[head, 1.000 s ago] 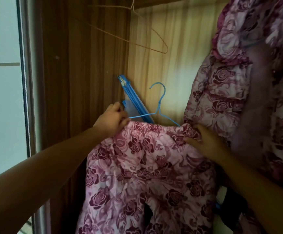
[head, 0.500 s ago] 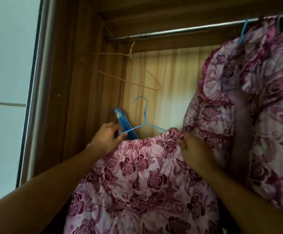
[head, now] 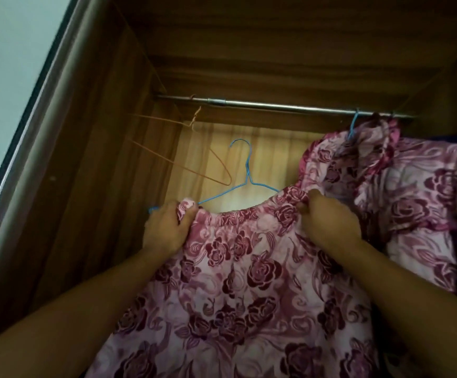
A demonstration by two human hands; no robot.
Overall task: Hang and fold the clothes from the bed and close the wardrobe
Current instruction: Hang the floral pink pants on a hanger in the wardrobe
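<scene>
While left hand and right hand grip dress | hanger between fingers

blue hanger: arms partly under the dress | flowery dress: bottom cut off | hung dress: right side cut off

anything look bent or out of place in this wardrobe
The bare orange wire hanger below the left end of the silver metal rail looks misshapen: its neck is kinked and its frame hangs tilted sideways. Nothing else stands out.
</scene>
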